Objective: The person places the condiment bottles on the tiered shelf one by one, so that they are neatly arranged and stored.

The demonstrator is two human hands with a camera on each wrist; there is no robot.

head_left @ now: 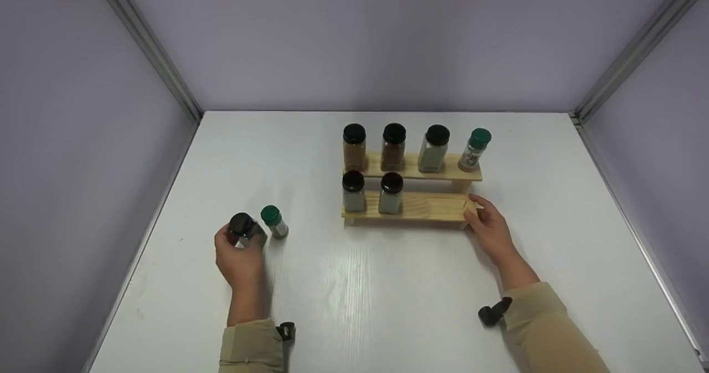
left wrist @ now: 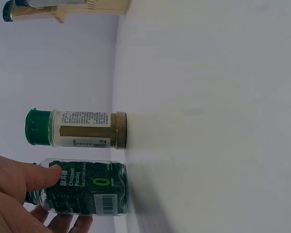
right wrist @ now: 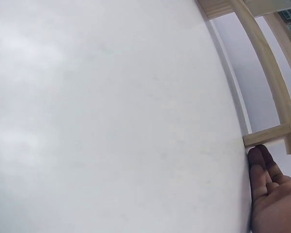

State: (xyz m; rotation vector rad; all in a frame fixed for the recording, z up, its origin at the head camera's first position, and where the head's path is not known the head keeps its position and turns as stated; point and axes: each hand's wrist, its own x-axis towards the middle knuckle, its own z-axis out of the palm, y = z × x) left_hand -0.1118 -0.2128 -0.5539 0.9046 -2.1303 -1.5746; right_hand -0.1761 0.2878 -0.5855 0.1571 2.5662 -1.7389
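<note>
My left hand (head_left: pixel 242 261) grips a clear glass jar of chopped parsley (left wrist: pixel 87 188) with a black lid, thumb on one side and fingers on the other. The jar stands upright at the left of the table. Close beside it is a green-capped spice shaker (head_left: pixel 275 222) with a white label. My right hand (head_left: pixel 491 230) holds the right end of a two-step wooden spice rack (head_left: pixel 435 207), thumb at the front edge of the lower step. In the right wrist view, fingertips (right wrist: pixel 256 154) lie against the rack's end leg.
Three black-lidded spice jars (head_left: pixel 393 148) and a green-capped shaker (head_left: pixel 474 150) stand on the rack's upper step. Two black-lidded jars (head_left: pixel 391 194) occupy the left half of the lower step. Grey walls (head_left: pixel 388 46) enclose the white table (head_left: pixel 354 295) at the back and sides.
</note>
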